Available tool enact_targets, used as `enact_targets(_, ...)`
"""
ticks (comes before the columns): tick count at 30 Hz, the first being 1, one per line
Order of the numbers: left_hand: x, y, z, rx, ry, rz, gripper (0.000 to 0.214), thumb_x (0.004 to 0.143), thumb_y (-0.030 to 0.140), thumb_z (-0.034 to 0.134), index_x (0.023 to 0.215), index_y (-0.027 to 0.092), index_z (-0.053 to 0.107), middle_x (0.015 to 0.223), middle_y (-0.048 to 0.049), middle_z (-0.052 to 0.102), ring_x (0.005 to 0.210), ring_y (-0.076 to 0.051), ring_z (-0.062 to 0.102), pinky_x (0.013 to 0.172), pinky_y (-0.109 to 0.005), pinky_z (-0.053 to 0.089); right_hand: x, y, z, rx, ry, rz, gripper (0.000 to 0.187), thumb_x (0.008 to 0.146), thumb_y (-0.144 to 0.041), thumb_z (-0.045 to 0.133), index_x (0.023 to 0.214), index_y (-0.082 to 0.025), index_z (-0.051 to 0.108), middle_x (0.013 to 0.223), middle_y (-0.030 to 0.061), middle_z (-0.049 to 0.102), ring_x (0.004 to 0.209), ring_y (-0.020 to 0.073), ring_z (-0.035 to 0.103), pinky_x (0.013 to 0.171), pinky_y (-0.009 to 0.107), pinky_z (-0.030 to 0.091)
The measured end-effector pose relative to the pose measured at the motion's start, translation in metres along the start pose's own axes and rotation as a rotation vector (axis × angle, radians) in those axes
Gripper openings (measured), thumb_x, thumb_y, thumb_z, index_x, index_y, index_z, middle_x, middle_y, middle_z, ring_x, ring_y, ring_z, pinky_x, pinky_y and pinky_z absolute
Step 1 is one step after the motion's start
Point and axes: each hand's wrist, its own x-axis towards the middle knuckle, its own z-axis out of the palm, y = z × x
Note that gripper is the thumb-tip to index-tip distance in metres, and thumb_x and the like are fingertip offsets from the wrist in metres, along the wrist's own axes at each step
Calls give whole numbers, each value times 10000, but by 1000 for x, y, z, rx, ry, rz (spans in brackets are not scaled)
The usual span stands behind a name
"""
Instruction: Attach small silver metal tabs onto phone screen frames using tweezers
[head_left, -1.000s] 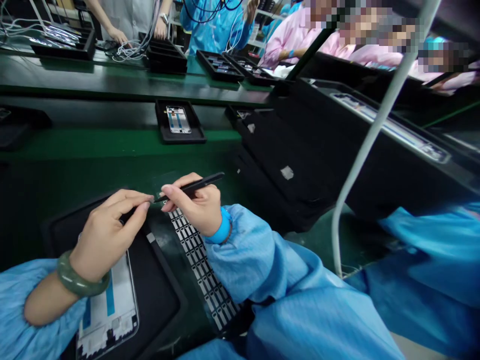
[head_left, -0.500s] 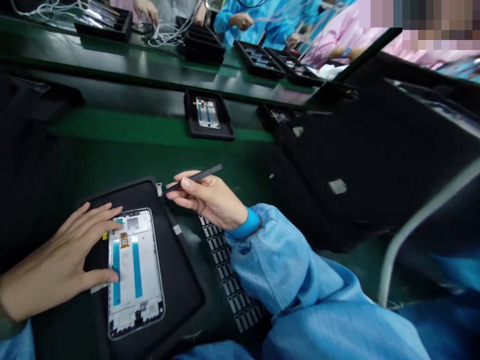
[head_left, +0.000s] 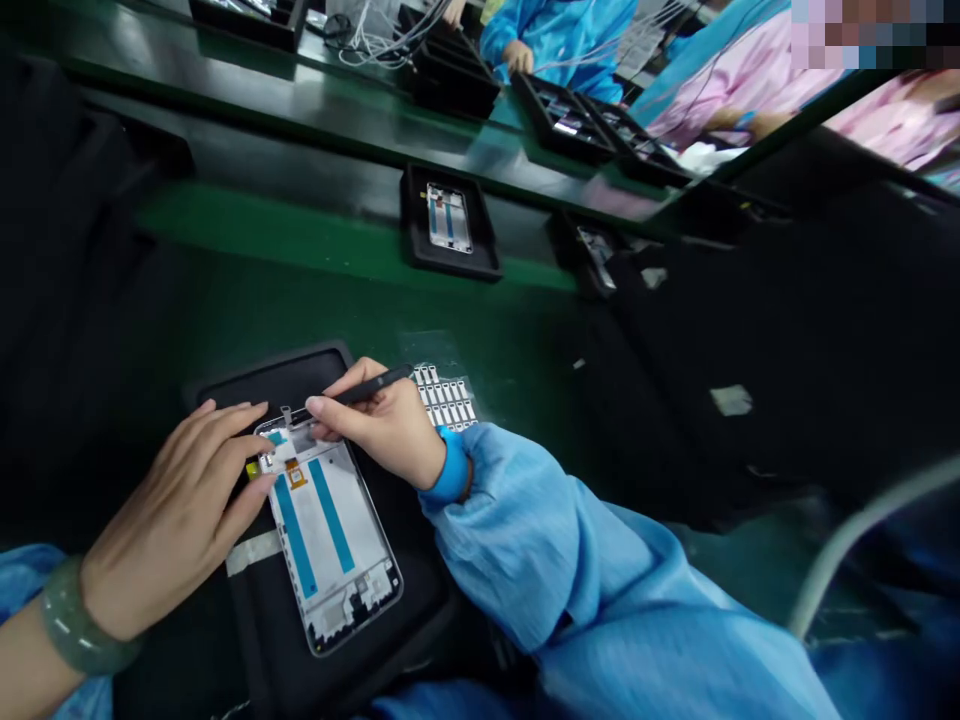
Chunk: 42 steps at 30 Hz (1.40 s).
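A silver phone frame [head_left: 341, 540] with two blue strips and an orange flex piece lies tilted in a black padded tray [head_left: 274, 370]. My left hand [head_left: 187, 480] holds its upper left edge, thumb and index finger close together there, the other fingers reaching past the edge. My right hand [head_left: 382, 415] grips black tweezers [head_left: 375, 384] over the frame's top end. At the tweezers' tip is a small pale, frame-shaped piece [head_left: 286, 415], close to the top edge; whether it touches cannot be seen.
A sheet of small white pieces [head_left: 446, 395] lies partly under my right wrist. Further back, another black tray [head_left: 487, 255] holds a similar phone frame [head_left: 448, 218]. Black cloth [head_left: 787, 340] covers the right side. People in blue and pink sleeves work beyond the bench.
My right hand has brought the tweezers and small piece left, from beside the tray to the phone frame's top. My left fingers have drawn in at its upper left edge. The view has shifted.
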Motion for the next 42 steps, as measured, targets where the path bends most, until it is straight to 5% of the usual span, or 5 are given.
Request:
enact_targets(6, 3, -4, 0, -44, 9, 5, 253, 861, 349, 469, 1041, 180, 524, 1163, -73, 538, 1187, -201, 438, 1088, -433, 274, -2, 6, -4, -226, -58, -94, 274, 691, -378, 700, 760, -195, 509, 637, -8, 656, 625, 165, 679, 560, 261, 535)
enact_targets(32, 2, -4, 1, 63, -6, 66, 341, 875, 304, 438, 1200, 212, 483, 1209, -83, 501, 1199, -226, 427, 1079, -472, 285, -2, 4, -5, -505, -77, -214, 249, 740, -418, 647, 778, -198, 537, 702, -3, 622, 647, 133, 620, 593, 254, 486)
enact_targets(42, 6, 24, -5, 293, -59, 31, 372, 863, 335, 425, 1156, 132, 532, 1188, -162, 534, 1147, -319, 474, 1021, -541, 312, 4, -9, -7, -534, -105, -245, 256, 710, -408, 679, 777, -189, 562, 690, -12, 597, 592, 104, 581, 549, 224, 474)
